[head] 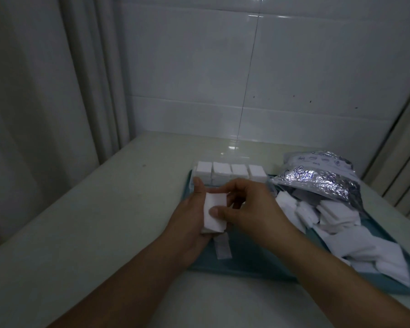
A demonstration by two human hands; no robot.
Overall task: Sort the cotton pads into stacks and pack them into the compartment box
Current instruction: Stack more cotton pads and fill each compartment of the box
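- Both hands meet over the teal tray's (246,268) left half: left hand (189,223) cradles a small stack of cotton pads (214,213), right hand (249,209) pinches it, thumb on top.
- Pads are white, square, soft-edged; one lies flat below the stack.
- Four neat stacks fill the compartment box (230,172) at the tray's far edge.
- Crinkled foil bag (317,178) spills loose pads (336,223) along the tray's right side, on the pale counter (92,209).
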